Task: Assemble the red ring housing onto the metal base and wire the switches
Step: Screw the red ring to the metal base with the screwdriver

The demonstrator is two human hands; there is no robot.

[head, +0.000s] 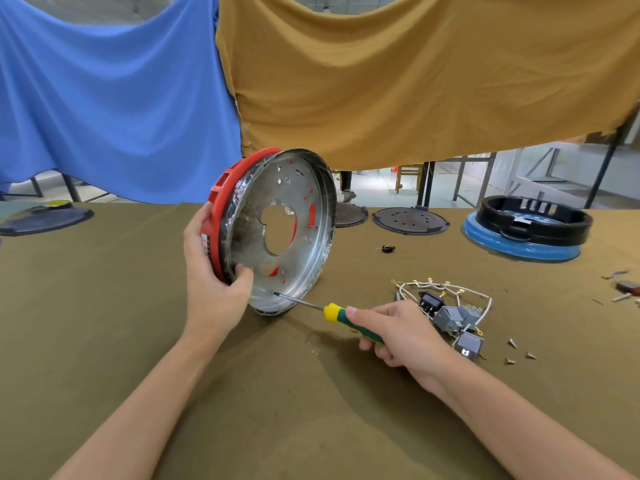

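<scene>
The base [282,233], a shallow metal pan, stands on edge on the bench [138,306], its lower rim touching the cloth and its open face turned toward the camera's right. The red ring [225,202] sits against its back, showing along the left edge and through the holes in the pan. The left hand [211,271] grips both at the lower left rim: fingers curl behind the ring, thumb hooks over the rim into the pan. The right hand [398,332], right of the base, wraps its fingers round the green-and-yellow handle of a screwdriver [332,311], whose tip meets the pan's inner wall near the bottom; whether it sits in a screw head is too small to tell. Further right of the base lie the switches [457,323], grey and black blocks tangled in white wires [446,289], with loose screws [519,353] just beyond them. Behind those, well apart from the base, a black ring [533,220] rests on a blue disc [519,249], and dark discs [410,220] line the far bench edge. Open cloth spreads in front of the base.
</scene>
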